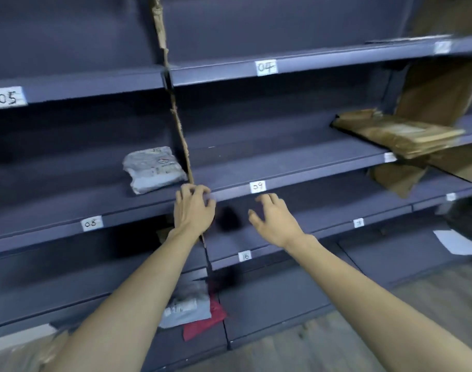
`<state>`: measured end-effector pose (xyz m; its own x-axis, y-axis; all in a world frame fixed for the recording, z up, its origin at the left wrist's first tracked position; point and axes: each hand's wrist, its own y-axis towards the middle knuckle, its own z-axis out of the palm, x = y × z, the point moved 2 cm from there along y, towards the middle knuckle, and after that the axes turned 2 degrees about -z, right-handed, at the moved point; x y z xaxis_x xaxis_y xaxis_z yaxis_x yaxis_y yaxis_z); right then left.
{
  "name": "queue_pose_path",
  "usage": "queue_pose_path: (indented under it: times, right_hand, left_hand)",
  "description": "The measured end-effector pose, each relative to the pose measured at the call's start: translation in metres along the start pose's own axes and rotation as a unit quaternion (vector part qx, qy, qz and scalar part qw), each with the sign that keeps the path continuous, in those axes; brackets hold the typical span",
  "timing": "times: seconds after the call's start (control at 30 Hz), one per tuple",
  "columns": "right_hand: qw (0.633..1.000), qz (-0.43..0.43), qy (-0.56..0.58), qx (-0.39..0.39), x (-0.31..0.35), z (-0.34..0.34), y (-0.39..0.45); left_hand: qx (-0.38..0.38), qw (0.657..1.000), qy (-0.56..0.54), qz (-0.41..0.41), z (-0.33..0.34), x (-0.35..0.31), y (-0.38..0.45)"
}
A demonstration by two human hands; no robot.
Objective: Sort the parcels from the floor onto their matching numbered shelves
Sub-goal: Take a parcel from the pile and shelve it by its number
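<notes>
Parcel, grey, crumpled, printed, lies on shelf 08 at ten o'clock from left hand; both hands, right hand included, empty with fingers spread.

You face dark grey shelves with handwritten number labels. A grey parcel lies on the shelf marked 08, and flattened brown cardboard overhangs the shelf further right. Another grey parcel lies on a red one on the lowest shelf.
</notes>
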<state>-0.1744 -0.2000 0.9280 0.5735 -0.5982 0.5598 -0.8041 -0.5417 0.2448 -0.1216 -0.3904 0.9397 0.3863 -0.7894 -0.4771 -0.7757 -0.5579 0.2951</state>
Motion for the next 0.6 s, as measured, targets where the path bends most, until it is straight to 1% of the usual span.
queue_pose_path:
  times: [0.17,0.33,0.47,0.6]
  right_hand:
    - [0.997,0.071,-0.009,-0.037,-0.085,-0.064,-0.058]
    - [0.98,0.177,-0.018,-0.088,-0.19,-0.137,-0.115]
    - [0.953,0.265,-0.033,-0.144,-0.283,-0.191,-0.165]
    - [0.919,0.353,-0.059,-0.167,-0.377,-0.255,-0.208]
  left_hand:
    - [0.099,0.99,-0.022,0.103,0.07,-0.125,-0.048]
    - [0.178,0.962,-0.036,0.203,0.146,-0.257,-0.096]
    - [0.24,0.925,-0.067,0.287,0.215,-0.366,-0.135]
    - [0.301,0.877,-0.086,0.365,0.287,-0.482,-0.166]
